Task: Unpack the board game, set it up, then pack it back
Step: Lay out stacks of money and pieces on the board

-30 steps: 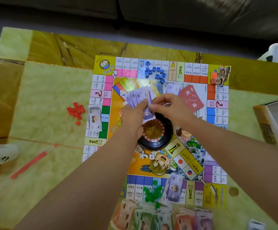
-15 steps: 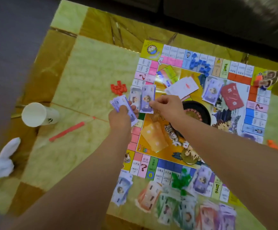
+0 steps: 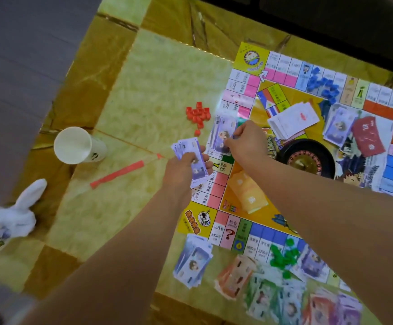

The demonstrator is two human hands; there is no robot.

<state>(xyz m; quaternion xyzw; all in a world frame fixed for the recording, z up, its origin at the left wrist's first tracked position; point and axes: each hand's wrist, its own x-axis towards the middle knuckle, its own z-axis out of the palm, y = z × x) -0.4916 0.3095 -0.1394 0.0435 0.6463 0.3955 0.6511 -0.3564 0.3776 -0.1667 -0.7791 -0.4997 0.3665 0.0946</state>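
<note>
Since half a second ago the view has swung left, so the toy rabbit and paper cup sit more fully in view at the desk's left edge. Right of them lies a red strip, then a cluster of red houses. The left hand has its grip clenched on a fan of purple banknotes. The right hand pinches one purple note at the left edge of the game board. Farther right, on the board, sit white cards and a roulette wheel. Banknote piles lie along the near edge.
</note>
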